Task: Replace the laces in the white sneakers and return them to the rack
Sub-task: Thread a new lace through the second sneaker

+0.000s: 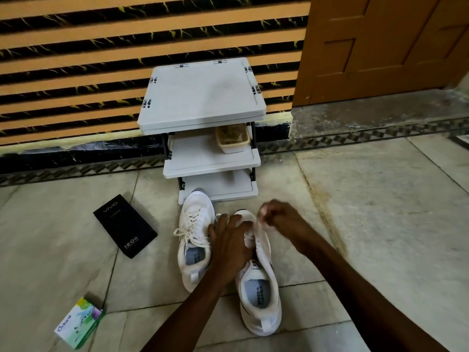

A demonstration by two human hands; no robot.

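Two white sneakers stand on the tiled floor in front of a white rack. The left sneaker is laced, with its lace ends loose. My left hand presses down on the tongue and eyelet area of the right sneaker, hiding most of its lacing. My right hand is pinched on a white lace that runs up from this shoe's front eyelets. The hand is blurred.
The rack stands against a striped wall, with a small beige tub on its middle shelf. A black phone box lies left of the shoes. A green and white carton is at the lower left. A wooden door stands at the right.
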